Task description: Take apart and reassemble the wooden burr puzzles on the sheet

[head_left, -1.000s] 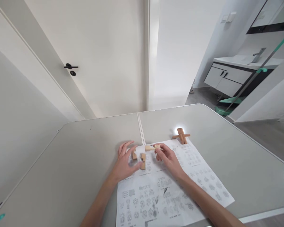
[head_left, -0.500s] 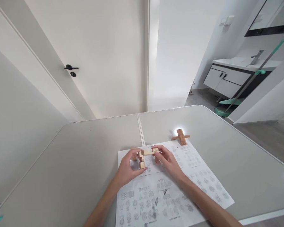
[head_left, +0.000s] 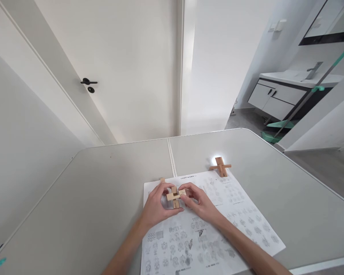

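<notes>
Between my hands, just over the printed sheet (head_left: 189, 225), light wooden puzzle pieces cross each other. One notched wooden piece (head_left: 171, 196) lies crosswise over an upright wooden piece (head_left: 176, 204). My left hand (head_left: 157, 202) curls around the upright piece, thumb near its lower end and fingers at its top. With thumb and fingers, my right hand (head_left: 197, 200) pinches the right end of the notched piece. Whether the two pieces are interlocked I cannot tell. Behind my left fingers, part of another light wooden piece (head_left: 162, 180) shows at the sheet's top edge.
A darker assembled wooden cross puzzle (head_left: 221, 167) stands at the sheet's upper right corner. The grey table (head_left: 103, 191) has a seam (head_left: 171, 156) running back from the sheet. Beyond it are a door (head_left: 132, 76), a sink cabinet (head_left: 275, 95) and a green broom (head_left: 304, 99).
My right hand has brought the notched piece left and down, from beside the upright piece to across it. More of the loose piece behind my left hand's fingers is covered.
</notes>
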Motion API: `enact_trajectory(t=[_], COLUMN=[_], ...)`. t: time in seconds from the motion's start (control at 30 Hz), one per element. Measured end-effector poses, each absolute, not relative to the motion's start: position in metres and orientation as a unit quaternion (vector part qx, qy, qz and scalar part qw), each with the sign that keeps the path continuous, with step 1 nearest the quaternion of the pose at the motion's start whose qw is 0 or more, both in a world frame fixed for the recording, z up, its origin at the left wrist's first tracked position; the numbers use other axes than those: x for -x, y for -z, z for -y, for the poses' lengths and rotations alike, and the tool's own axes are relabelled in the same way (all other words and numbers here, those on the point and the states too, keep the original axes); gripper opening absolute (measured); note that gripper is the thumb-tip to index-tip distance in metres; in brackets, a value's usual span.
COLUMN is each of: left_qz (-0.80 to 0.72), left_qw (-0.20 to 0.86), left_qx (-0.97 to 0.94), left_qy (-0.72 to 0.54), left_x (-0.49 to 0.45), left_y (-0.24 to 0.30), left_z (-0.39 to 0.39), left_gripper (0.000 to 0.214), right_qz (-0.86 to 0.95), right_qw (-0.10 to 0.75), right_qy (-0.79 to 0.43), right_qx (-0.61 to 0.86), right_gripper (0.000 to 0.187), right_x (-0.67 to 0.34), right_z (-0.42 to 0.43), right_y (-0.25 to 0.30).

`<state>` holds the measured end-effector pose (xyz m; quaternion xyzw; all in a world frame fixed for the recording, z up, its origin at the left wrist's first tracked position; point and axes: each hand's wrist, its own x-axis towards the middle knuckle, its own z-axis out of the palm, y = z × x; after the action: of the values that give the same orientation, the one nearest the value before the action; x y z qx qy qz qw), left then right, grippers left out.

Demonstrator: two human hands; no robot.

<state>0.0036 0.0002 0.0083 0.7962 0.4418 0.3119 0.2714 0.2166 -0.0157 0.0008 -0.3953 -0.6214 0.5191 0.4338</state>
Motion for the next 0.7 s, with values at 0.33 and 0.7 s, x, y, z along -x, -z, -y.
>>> enact_trajectory(t=[0.33,0.7], left_qz=[-0.436,-0.416], left_qw=[0.265,0.28], left_qx=[-0.787,-0.793], left_qy=[-0.346,-0.345], left_x=[-0.006,-0.009], left_y=[-0.002,-0.008], left_z=[0.0,0.004], left_gripper=[0.065,0.063], right_qz=[0.639,0.64], right_qw=[0.452,0.465], right_qy=[-0.474,-0.443], right_qx=[0.403,0.421], right_gripper=[0.028,0.024], right_x=[-0.213,-0.213], right_z=[0.017,0.014], right_y=[0.007,0.016])
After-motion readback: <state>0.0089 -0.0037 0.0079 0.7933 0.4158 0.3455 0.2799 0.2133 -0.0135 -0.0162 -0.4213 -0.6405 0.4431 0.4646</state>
